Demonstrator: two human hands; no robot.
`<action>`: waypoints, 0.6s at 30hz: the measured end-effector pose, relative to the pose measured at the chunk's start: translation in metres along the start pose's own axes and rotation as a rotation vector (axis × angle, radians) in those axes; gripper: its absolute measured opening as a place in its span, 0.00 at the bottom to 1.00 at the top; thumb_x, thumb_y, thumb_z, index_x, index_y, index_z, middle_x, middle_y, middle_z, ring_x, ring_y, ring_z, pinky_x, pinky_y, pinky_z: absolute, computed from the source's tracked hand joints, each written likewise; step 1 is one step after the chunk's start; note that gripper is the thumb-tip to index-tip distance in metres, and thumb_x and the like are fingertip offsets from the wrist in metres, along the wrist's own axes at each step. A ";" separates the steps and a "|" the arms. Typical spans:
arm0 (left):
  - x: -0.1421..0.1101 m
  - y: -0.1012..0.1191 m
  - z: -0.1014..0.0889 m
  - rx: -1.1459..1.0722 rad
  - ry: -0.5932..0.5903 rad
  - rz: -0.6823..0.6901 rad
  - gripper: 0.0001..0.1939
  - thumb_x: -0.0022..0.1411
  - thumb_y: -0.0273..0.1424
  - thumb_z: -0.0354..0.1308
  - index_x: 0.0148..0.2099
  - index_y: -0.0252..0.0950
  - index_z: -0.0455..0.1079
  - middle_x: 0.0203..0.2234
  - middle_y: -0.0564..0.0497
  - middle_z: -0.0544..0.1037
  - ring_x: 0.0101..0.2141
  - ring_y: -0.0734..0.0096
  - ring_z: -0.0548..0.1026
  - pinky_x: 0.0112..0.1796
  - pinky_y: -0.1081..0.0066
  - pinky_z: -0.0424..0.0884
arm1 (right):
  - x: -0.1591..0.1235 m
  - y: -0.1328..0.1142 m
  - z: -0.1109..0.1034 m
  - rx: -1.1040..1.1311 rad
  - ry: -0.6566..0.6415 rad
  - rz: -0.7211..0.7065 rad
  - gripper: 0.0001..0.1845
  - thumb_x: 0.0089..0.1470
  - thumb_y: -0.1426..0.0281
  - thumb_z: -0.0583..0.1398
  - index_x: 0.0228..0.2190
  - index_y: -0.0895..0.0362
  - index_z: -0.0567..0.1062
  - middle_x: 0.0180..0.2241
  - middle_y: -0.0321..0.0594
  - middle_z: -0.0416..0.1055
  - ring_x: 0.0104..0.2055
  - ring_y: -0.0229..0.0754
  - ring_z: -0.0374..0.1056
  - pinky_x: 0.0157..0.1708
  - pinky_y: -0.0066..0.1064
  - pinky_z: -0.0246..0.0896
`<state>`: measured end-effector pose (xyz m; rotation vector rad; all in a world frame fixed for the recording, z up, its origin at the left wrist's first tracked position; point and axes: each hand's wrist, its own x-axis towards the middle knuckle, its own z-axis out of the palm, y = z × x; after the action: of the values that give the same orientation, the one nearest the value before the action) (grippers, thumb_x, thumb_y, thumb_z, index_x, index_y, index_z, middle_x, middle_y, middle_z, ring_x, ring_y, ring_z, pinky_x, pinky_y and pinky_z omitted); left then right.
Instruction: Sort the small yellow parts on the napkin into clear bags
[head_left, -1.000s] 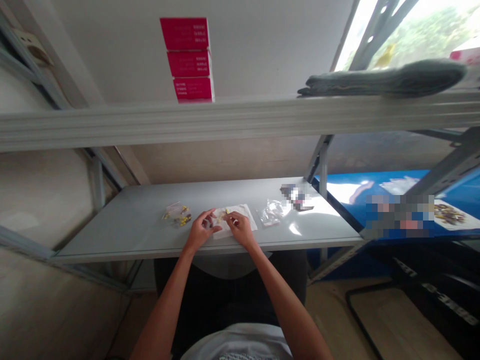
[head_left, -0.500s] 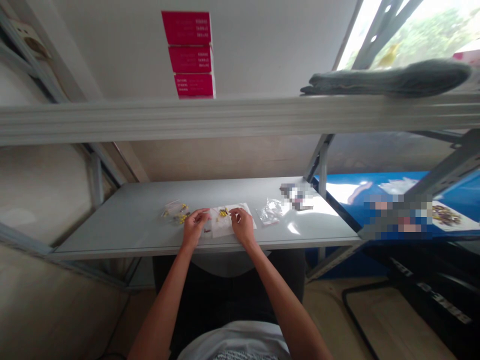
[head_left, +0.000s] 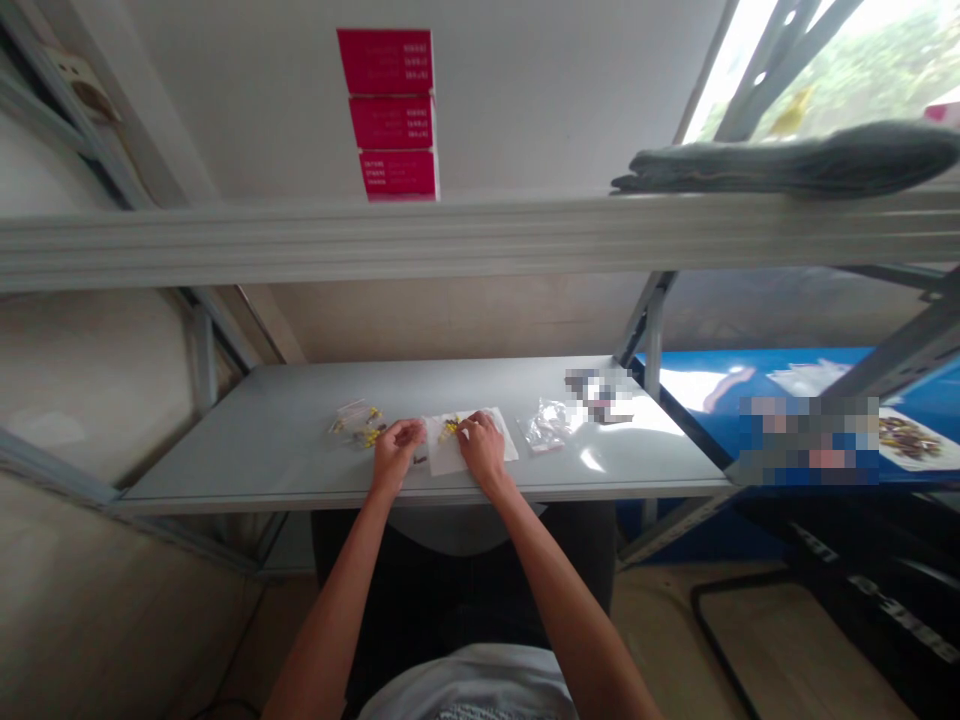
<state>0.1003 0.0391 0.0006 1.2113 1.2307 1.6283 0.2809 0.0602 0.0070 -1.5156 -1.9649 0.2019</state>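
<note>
A white sheet [head_left: 448,462] lies on the grey tabletop near its front edge, with small yellow pieces [head_left: 449,428] heaped on it. My right hand [head_left: 484,448] is over the sheet's right half. Its fingers are bent and pressed together at the yellow pieces, and whatever is between them is too small to make out. At the sheet's left edge is my left hand [head_left: 396,452], thumb and fingers drawn together; what they pinch, if anything, is hidden. A tiny dark piece [head_left: 421,460] lies between my left hand and the sheet. Clear bags with yellow pieces [head_left: 369,436] lie just left of my left hand.
Right of the sheet lies a crumpled clear plastic bag [head_left: 547,426], with a blurred-out object [head_left: 598,394] behind it. A shelf beam [head_left: 480,240] crosses above the table, carrying red boxes [head_left: 391,120] and a folded grey cloth [head_left: 787,160]. A blue table [head_left: 697,400] stands to the right.
My right hand has pulled back from the pieces, then returned to them with fingers bent. My left hand has shifted left off the sheet, uncovering the dark piece.
</note>
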 end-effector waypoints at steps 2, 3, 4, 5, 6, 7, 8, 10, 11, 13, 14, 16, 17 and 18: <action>0.000 -0.001 -0.001 0.052 -0.007 0.008 0.21 0.51 0.46 0.71 0.39 0.35 0.78 0.33 0.46 0.82 0.33 0.65 0.79 0.38 0.67 0.74 | 0.001 0.003 0.001 0.031 0.020 0.007 0.11 0.63 0.75 0.59 0.37 0.55 0.82 0.42 0.47 0.75 0.47 0.48 0.68 0.41 0.34 0.62; 0.000 -0.002 -0.001 0.080 -0.013 0.017 0.20 0.52 0.46 0.70 0.39 0.35 0.78 0.33 0.46 0.82 0.33 0.64 0.79 0.39 0.66 0.74 | 0.001 0.004 0.001 0.071 0.042 0.008 0.10 0.63 0.74 0.59 0.37 0.55 0.82 0.42 0.47 0.75 0.46 0.47 0.68 0.41 0.34 0.63; 0.001 -0.003 -0.002 0.106 -0.022 0.025 0.20 0.53 0.46 0.69 0.39 0.35 0.79 0.33 0.46 0.83 0.34 0.63 0.80 0.40 0.66 0.74 | 0.002 0.005 0.002 0.129 0.065 0.003 0.10 0.64 0.74 0.59 0.37 0.54 0.81 0.41 0.46 0.74 0.45 0.47 0.69 0.41 0.34 0.63; 0.001 -0.004 -0.002 0.131 -0.034 0.030 0.20 0.54 0.46 0.69 0.40 0.35 0.80 0.34 0.45 0.83 0.35 0.61 0.80 0.41 0.65 0.75 | 0.002 0.007 0.002 0.203 0.083 -0.013 0.09 0.64 0.73 0.59 0.37 0.54 0.81 0.41 0.45 0.74 0.43 0.45 0.69 0.41 0.33 0.64; 0.001 -0.004 -0.003 0.156 -0.048 0.033 0.20 0.54 0.46 0.68 0.40 0.35 0.80 0.34 0.45 0.84 0.36 0.60 0.80 0.41 0.64 0.75 | 0.003 0.008 0.003 0.287 0.091 -0.040 0.08 0.63 0.73 0.59 0.37 0.54 0.81 0.41 0.44 0.74 0.42 0.44 0.69 0.41 0.33 0.64; 0.001 -0.005 -0.003 0.177 -0.064 0.034 0.19 0.55 0.46 0.68 0.40 0.35 0.80 0.35 0.44 0.84 0.37 0.59 0.81 0.42 0.64 0.75 | 0.004 0.009 0.003 0.375 0.089 -0.076 0.08 0.63 0.72 0.60 0.36 0.54 0.80 0.41 0.43 0.74 0.40 0.43 0.70 0.40 0.32 0.65; 0.001 -0.005 -0.004 0.195 -0.079 0.035 0.19 0.55 0.46 0.68 0.41 0.35 0.81 0.35 0.44 0.84 0.38 0.58 0.81 0.43 0.63 0.75 | 0.004 0.010 0.003 0.458 0.081 -0.113 0.07 0.63 0.71 0.60 0.35 0.54 0.80 0.41 0.42 0.74 0.39 0.41 0.69 0.39 0.31 0.65; 0.001 -0.004 -0.005 0.229 -0.108 0.040 0.19 0.56 0.46 0.68 0.41 0.36 0.81 0.37 0.44 0.85 0.39 0.57 0.81 0.44 0.63 0.74 | 0.005 0.011 0.003 0.585 0.066 -0.172 0.06 0.62 0.70 0.61 0.34 0.55 0.79 0.40 0.42 0.73 0.36 0.39 0.69 0.36 0.29 0.65; 0.000 -0.003 -0.005 0.248 -0.119 0.046 0.19 0.56 0.46 0.67 0.42 0.36 0.82 0.38 0.44 0.85 0.40 0.57 0.81 0.44 0.63 0.74 | 0.005 0.011 0.002 0.628 0.061 -0.191 0.06 0.61 0.69 0.61 0.33 0.55 0.79 0.40 0.42 0.73 0.34 0.38 0.68 0.35 0.29 0.65; 0.000 -0.001 -0.005 0.283 -0.128 0.055 0.18 0.57 0.46 0.67 0.41 0.37 0.82 0.38 0.45 0.85 0.40 0.57 0.81 0.44 0.64 0.74 | 0.005 0.009 0.000 0.683 0.063 -0.214 0.07 0.61 0.68 0.61 0.33 0.55 0.79 0.40 0.42 0.72 0.33 0.37 0.67 0.33 0.28 0.64; -0.001 0.000 -0.006 0.297 -0.127 0.058 0.18 0.57 0.46 0.67 0.41 0.37 0.82 0.37 0.45 0.85 0.40 0.57 0.81 0.44 0.64 0.74 | 0.004 0.007 -0.002 0.702 0.069 -0.221 0.07 0.62 0.67 0.61 0.33 0.55 0.79 0.39 0.42 0.72 0.33 0.37 0.67 0.33 0.27 0.64; -0.001 0.002 -0.006 0.309 -0.121 0.063 0.18 0.57 0.46 0.67 0.41 0.37 0.82 0.37 0.45 0.85 0.39 0.57 0.81 0.43 0.64 0.74 | 0.002 0.004 -0.006 0.728 0.080 -0.224 0.08 0.62 0.67 0.60 0.32 0.55 0.78 0.39 0.42 0.73 0.35 0.38 0.69 0.32 0.26 0.63; -0.001 0.003 -0.006 0.308 -0.119 0.065 0.18 0.57 0.45 0.67 0.41 0.37 0.82 0.37 0.45 0.85 0.39 0.57 0.81 0.44 0.64 0.74 | 0.001 0.002 -0.008 0.735 0.073 -0.224 0.09 0.62 0.67 0.60 0.32 0.55 0.78 0.39 0.42 0.73 0.37 0.38 0.69 0.32 0.26 0.63; -0.001 0.003 -0.006 0.306 -0.116 0.068 0.17 0.57 0.45 0.67 0.41 0.37 0.82 0.37 0.45 0.85 0.39 0.57 0.81 0.44 0.64 0.74 | 0.000 0.001 -0.010 0.737 0.051 -0.226 0.08 0.62 0.67 0.60 0.33 0.56 0.78 0.39 0.42 0.74 0.37 0.38 0.70 0.31 0.25 0.63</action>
<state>0.0950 0.0357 0.0028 1.5278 1.4124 1.4289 0.2875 0.0581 0.0141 -0.8077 -1.7195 0.6921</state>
